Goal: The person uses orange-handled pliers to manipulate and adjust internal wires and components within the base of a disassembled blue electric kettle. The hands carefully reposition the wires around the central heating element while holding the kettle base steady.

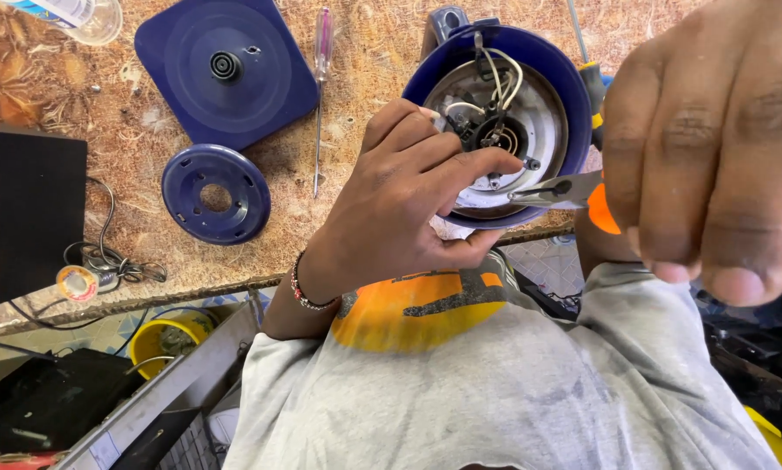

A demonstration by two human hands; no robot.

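A blue electric kettle [554, 65] lies upturned at the table's edge, its open underside showing a metal plate, a black connector and white wires [500, 83]. My left hand [400, 209], with a beaded bracelet at the wrist, rests on the kettle's base with its fingertips on the black connector. Close to the camera, my right hand [713, 148] is shut on orange-handled needle-nose pliers [552, 190]. The plier tips reach into the base just below my left fingers.
On the worn wooden table [147, 252] lie a square blue kettle stand [226, 70], a round blue cover ring [215, 193], a pink-handled screwdriver [321, 87] and a second screwdriver [593, 87]. A black box [26, 209] and a solder spool [78, 283] sit left. A yellow bucket [169, 339] stands below.
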